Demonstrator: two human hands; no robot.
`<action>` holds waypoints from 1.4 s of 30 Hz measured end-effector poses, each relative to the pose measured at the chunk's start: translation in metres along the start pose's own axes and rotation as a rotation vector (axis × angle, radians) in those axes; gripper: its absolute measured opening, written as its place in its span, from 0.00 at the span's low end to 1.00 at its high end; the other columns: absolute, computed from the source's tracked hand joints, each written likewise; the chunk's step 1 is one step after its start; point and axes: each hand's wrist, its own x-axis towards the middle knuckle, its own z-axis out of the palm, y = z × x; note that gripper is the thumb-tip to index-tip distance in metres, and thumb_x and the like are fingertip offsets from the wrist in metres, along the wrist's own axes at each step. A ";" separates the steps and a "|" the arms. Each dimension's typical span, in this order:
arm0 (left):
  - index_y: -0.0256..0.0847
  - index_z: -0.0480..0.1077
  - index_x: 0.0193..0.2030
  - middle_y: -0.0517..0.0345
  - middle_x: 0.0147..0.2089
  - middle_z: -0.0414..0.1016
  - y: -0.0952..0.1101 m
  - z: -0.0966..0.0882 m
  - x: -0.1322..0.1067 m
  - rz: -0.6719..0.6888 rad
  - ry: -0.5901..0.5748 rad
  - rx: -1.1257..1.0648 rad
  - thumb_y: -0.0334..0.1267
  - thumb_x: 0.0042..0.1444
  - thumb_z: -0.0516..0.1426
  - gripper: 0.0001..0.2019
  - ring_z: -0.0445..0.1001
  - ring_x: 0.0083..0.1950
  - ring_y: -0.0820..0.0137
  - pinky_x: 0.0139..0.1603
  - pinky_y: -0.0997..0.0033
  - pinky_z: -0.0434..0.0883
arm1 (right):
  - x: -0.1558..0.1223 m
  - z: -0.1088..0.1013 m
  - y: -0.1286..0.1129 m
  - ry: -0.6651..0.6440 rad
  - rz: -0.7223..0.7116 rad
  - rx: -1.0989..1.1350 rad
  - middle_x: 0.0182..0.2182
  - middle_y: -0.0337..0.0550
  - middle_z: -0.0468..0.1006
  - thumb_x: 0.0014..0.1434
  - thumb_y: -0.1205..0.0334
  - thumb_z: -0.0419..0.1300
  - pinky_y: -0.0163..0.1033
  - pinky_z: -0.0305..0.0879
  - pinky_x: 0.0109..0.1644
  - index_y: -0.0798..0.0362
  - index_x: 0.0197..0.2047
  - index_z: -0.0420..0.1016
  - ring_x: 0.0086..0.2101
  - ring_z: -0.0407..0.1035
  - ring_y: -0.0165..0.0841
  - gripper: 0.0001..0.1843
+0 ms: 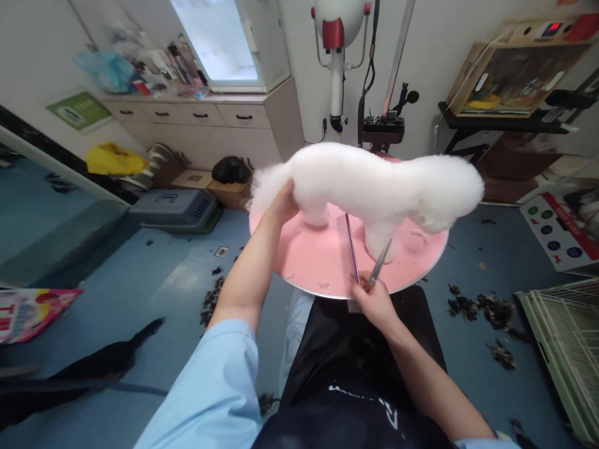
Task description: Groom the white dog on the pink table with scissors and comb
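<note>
A fluffy white dog point(349, 171) stands side-on on a round pink grooming table point(318, 262), its head to the right and its rump to the left. My left hand point(284, 202) grips the dog's rear by the hind leg, thumb up on the coat and the other fingers mostly hidden. Near the table's front rim, my right hand point(372, 299) is closed around scissors point(381, 265), whose grey blade points up toward the front leg. A thin purple-edged tool point(352, 246), possibly a comb, also sticks up from that hand.
Behind the table are a white lamp-like device point(337, 28) and a tool holder point(384, 128). A pet carrier point(175, 209) sits left; a wire crate point(568, 349) stands right. Dark hair clumps point(491, 310) litter the floor. A black animal point(103, 368) lies at lower left.
</note>
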 end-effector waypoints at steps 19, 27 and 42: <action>0.37 0.75 0.44 0.54 0.38 0.81 -0.013 0.031 0.016 -0.019 0.068 -0.032 0.43 0.66 0.54 0.12 0.76 0.51 0.61 0.48 0.67 0.74 | 0.007 -0.008 -0.026 0.013 -0.013 -0.587 0.29 0.46 0.81 0.61 0.64 0.55 0.37 0.62 0.37 0.53 0.40 0.79 0.33 0.75 0.39 0.10; 0.38 0.75 0.47 0.47 0.50 0.81 -0.035 0.056 -0.009 -0.014 0.080 -0.174 0.53 0.64 0.56 0.19 0.71 0.66 0.56 0.61 0.64 0.72 | -0.042 -0.027 0.022 0.060 -0.005 -0.393 0.35 0.48 0.84 0.61 0.56 0.53 0.41 0.68 0.43 0.52 0.46 0.80 0.39 0.79 0.43 0.17; 0.38 0.72 0.32 0.56 0.32 0.79 -0.040 0.038 -0.024 0.074 0.105 -0.276 0.38 0.57 0.53 0.08 0.79 0.40 0.68 0.50 0.69 0.76 | -0.053 -0.015 0.037 0.142 -0.283 -0.550 0.38 0.52 0.82 0.63 0.60 0.50 0.41 0.68 0.42 0.51 0.44 0.79 0.38 0.77 0.43 0.16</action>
